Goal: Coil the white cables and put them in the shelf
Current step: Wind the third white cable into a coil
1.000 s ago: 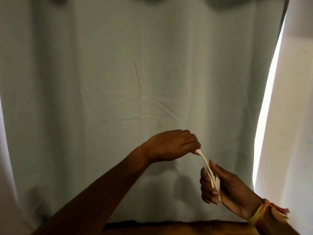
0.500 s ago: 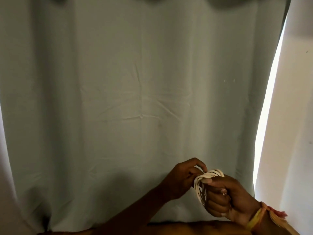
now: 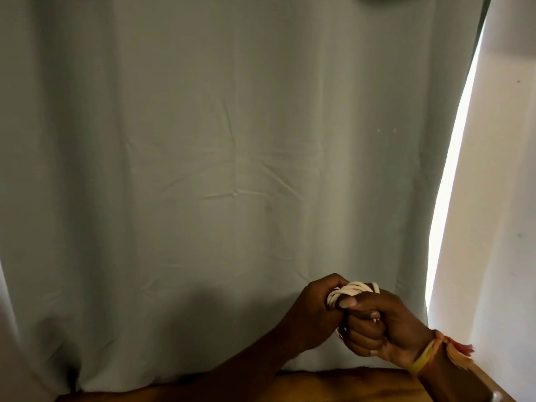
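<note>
A white cable is wound into a small coil of several loops, held low at the right of the view. My right hand is closed around the coil, with the thumb pressed across its top. My left hand pinches the coil's left side, touching the right hand. Most of the coil is hidden inside the two fists. No shelf is visible.
A pale grey-green curtain fills nearly the whole view straight ahead. A bright gap of daylight runs down its right edge beside a white wall. A brown wooden surface shows along the bottom edge. A yellow and red thread band circles my right wrist.
One second ago my left hand was raised, pulling a cable strand up from my right hand. It has since dropped to the right hand, and the cable now forms a coil gripped by both.
</note>
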